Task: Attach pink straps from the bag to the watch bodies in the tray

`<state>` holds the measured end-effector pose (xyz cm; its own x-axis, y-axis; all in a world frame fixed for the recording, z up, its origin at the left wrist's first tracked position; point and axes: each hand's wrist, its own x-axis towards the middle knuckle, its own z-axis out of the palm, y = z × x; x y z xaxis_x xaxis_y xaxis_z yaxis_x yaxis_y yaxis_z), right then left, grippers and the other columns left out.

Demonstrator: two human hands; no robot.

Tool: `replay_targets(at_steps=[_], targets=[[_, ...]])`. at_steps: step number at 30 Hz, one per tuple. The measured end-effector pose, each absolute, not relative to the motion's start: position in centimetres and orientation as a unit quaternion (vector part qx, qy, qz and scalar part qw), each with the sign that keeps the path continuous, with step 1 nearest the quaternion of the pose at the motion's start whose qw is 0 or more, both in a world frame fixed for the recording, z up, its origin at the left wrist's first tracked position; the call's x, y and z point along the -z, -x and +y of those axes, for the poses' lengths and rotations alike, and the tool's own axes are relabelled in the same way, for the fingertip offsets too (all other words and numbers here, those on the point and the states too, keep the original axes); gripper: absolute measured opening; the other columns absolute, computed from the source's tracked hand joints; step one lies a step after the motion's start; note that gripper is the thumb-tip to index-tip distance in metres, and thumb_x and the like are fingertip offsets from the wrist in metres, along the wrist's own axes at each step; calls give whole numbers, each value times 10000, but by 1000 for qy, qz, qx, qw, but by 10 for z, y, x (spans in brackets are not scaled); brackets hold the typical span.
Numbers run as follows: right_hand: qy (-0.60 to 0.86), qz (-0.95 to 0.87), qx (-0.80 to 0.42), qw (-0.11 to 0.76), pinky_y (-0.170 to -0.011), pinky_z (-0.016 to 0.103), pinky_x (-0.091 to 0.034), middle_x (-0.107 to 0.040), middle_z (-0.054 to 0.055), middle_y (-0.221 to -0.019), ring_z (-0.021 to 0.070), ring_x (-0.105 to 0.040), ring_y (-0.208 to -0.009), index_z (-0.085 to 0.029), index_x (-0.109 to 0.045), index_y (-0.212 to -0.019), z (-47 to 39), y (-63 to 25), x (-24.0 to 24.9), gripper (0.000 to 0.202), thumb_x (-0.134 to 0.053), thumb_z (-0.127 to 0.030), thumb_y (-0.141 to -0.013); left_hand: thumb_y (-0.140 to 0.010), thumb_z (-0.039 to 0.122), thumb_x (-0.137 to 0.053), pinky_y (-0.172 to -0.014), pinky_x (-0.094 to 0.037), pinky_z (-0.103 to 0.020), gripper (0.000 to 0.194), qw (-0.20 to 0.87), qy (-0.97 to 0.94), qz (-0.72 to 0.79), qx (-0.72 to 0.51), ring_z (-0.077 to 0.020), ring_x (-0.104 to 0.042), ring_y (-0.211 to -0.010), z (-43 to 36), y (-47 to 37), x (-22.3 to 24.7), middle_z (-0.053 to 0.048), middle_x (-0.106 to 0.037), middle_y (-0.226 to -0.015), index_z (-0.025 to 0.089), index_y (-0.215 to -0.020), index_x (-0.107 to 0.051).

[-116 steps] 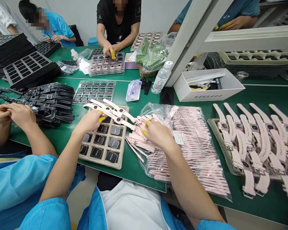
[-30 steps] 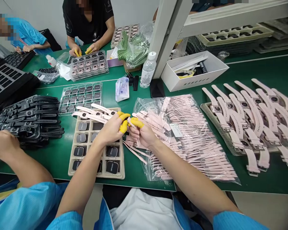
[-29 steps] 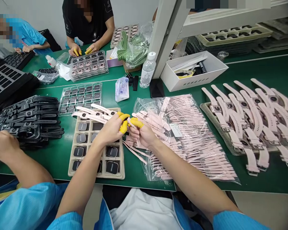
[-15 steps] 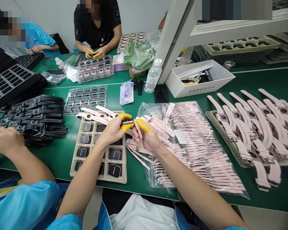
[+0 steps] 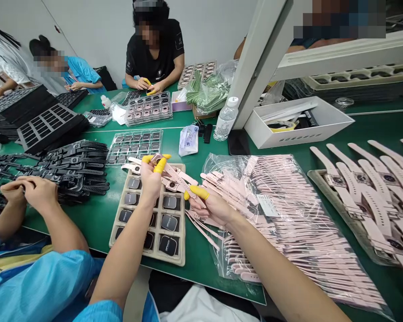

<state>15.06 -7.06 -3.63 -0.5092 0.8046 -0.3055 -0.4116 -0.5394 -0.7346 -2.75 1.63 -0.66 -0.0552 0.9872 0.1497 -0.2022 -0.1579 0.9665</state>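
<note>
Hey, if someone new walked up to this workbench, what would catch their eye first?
Probably the clear bag of pink straps, spread right of center on the green table. Next, the yellow finger covers on the left hand and right hand, a pink-strapped watch held between them by the beige tray. Farther left lies a heap of black watches.

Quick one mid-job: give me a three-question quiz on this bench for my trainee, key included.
1. Choose: the strap pinched by the right hand is (a) black, (b) green or (c) pink?
2. True or false: the clear bottle has a white cap on.
3. Fill in: the large plastic bag lies to the ____ of the beige tray beneath the left hand.

Key: 1 c; 2 true; 3 right.
</note>
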Motion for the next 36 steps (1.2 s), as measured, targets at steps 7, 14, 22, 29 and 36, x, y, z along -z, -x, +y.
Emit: replay_targets(at_steps=[7,14,22,29,36], targets=[[358,-302,-755,459,-383,199,-264,-530,-67,-578,56,-337,-391,-200,-568,-809,-68,-153,36,382,-791,-511,-808,-826,447,-785,-514,-559,-234,458,478,-457,446,-603,-147,-716,-662,25,39,9,-93,-775,-1122,221,-1097,-494],[343,-307,-711,531,-410,216,-308,-581,-41,-564,83,-394,-417,-210,-577,-830,-67,-150,39,343,-794,-474,-815,-926,203,-582,-1010,-589,-438,346,434,-759,349,-336,-243,-711,-1129,2,15,29,-124,-740,-1265,189,-1259,-674],[332,-310,-750,481,-370,203,-254,-496,-69,-468,72,-314,-366,-198,-588,-816,-67,-150,37,291,-770,-426,-809,-836,8,-440,-1099,-525,-452,642,309,-879,239,-273,-240,-623,-1267,4,20,28,-110,-650,-1360,242,-1406,-620],[314,-255,-758,512,-375,186,-205,-438,-95,-456,57,-257,-366,-208,-566,-814,-63,-151,37,283,-772,-401,-792,-971,98,-447,-1101,-515,-443,468,282,-878,258,-288,-246,-620,-1247,3,19,30,-125,-661,-1311,218,-1391,-615],[303,-241,-755,530,-382,185,-238,-438,-103,-470,55,-279,-366,-216,-534,-792,-65,-150,37,309,-783,-399,-784,-945,54,-415,-1111,-496,-418,516,253,-884,268,-288,-236,-593,-1270,1,15,33,-128,-625,-1332,205,-1409,-582]])
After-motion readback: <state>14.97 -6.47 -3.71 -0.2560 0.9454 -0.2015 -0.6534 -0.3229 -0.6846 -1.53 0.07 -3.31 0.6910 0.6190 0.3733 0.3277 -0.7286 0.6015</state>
